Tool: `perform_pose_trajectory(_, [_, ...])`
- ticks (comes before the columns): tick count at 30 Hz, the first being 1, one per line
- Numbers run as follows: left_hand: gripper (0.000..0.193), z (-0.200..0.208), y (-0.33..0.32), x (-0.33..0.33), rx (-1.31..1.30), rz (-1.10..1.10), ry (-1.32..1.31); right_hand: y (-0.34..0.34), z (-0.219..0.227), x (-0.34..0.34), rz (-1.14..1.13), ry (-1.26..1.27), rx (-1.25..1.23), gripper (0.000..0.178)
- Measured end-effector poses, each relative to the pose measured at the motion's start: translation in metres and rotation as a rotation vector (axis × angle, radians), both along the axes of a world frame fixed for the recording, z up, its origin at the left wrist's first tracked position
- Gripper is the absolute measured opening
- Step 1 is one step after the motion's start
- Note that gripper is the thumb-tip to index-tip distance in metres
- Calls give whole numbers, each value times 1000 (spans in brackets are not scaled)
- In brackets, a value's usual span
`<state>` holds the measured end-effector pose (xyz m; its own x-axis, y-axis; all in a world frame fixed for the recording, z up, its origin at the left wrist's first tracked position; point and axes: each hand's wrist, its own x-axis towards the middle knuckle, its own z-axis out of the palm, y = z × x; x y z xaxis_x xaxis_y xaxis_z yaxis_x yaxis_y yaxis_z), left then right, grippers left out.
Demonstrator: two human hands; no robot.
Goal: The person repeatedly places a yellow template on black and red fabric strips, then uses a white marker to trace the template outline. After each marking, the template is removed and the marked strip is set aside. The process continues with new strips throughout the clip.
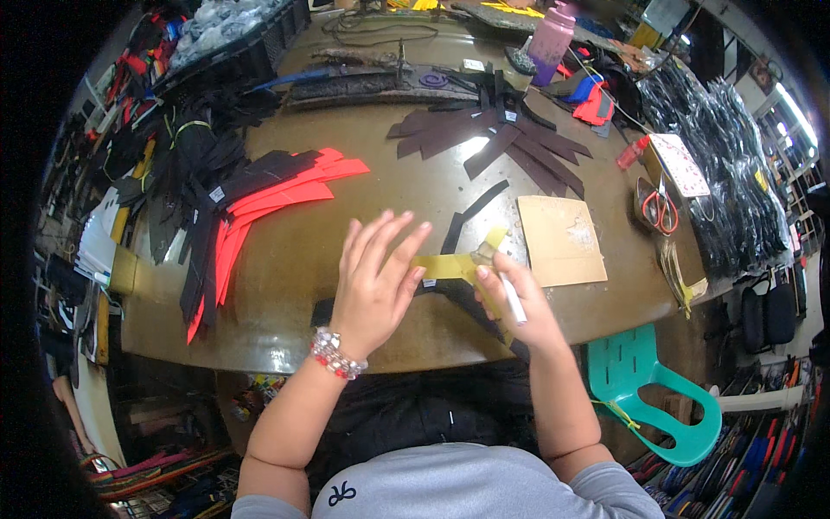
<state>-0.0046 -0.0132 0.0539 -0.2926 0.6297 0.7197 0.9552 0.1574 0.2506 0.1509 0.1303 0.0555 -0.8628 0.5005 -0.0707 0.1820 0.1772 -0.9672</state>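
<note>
My left hand (373,275), with beaded bracelets at its wrist, hovers at the table's near middle with fingers outstretched and nothing in them. Its thumb is close to the end of a translucent yellow strip (445,266). My right hand (521,303) is closed on a white pen (513,299), its fingers also at the yellow piece where it branches. I cannot tell whether those fingers grip the piece or only touch it. Under the yellow piece lies a black fabric strip (460,298) with a small white label, partly covered. Another black strip (471,214) extends beyond it.
Red and black strips (277,195) fan out at the left. Dark brown strips (527,143) lie farther back. At the right are a cardboard sheet (562,242), orange-handled scissors (659,210) and plastic-wrapped stacks (718,156). A purple bottle (552,43) stands behind; a green stool (635,372) is below.
</note>
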Motion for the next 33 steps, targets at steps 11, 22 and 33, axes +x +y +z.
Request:
perform_pose_trajectory(11, [23, -43, -3, -8, -465, -120, -400, -11, -44, -24, -180, -193, 567, 22])
perform_pose_trajectory(22, [34, -60, 20, 2, -519, -198, -212, -22, -38, -22, -83, -291, 981, 27])
perform_pose_trajectory(33, [21, -51, 44, -11, -289, 71, -224, -7, -52, -18, 195, -146, 864, 40])
